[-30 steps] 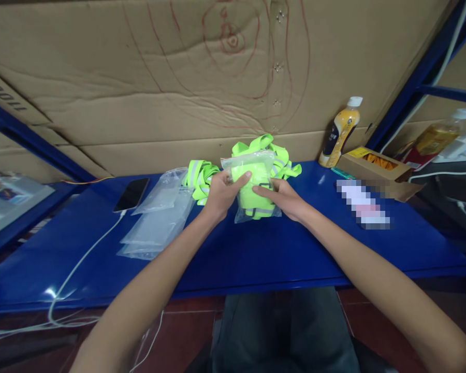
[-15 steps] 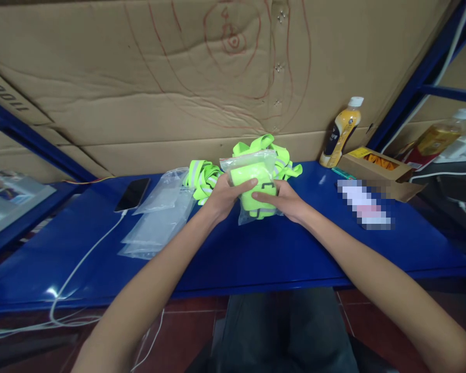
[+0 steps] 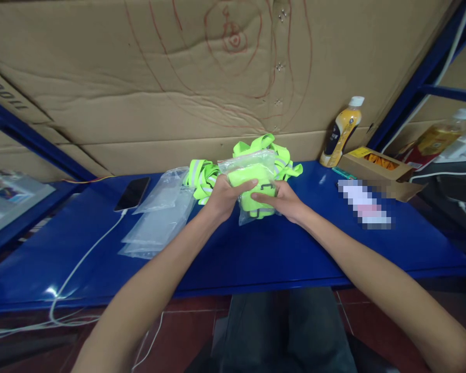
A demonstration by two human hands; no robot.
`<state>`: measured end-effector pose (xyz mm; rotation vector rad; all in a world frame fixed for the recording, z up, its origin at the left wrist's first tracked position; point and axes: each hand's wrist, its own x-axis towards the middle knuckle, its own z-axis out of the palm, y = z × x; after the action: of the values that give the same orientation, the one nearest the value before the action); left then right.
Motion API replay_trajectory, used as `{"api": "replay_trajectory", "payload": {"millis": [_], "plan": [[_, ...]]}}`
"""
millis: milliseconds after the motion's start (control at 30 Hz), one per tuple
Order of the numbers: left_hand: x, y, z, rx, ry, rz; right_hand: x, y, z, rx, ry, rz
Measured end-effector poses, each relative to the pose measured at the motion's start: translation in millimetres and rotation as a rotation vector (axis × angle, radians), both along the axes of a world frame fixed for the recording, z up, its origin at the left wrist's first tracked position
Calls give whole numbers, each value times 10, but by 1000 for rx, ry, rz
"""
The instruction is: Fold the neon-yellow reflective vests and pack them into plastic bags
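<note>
Between my two hands is a clear plastic bag [image 3: 245, 219] with a folded neon-yellow reflective strap [image 3: 256, 178] inside it. My left hand [image 3: 225, 197] grips the bag's left side, thumb lying across the front. On the other side my right hand [image 3: 285, 201] is closed on it, with its thumb also pressed on the front; the fingers behind are hidden. Loose neon straps with grey reflective bands [image 3: 281, 155] lie behind the bag, and another bunch of straps [image 3: 202, 178] rests just left of it.
Several flat clear bags [image 3: 155, 223] lie on the blue table [image 3: 256, 259] at left, near a phone [image 3: 132, 194] with a white cable. To the right stand a yellow-and-black bottle [image 3: 341, 132] and an opened cardboard box [image 3: 378, 166]. A cardboard wall [image 3: 101, 103] closes off the back.
Both hands keep their hold on the bag. My left hand and the bag's upper left edge have shifted very slightly; everything else stays in place.
</note>
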<state>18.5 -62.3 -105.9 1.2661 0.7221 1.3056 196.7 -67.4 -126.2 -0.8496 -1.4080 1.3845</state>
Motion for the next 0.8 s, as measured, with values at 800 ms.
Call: {"api": "replay_trajectory", "payload": {"millis": [800], "plan": [[20,46,-47,-25,-46,106,-52,12,-108,-83,39,-1]]}}
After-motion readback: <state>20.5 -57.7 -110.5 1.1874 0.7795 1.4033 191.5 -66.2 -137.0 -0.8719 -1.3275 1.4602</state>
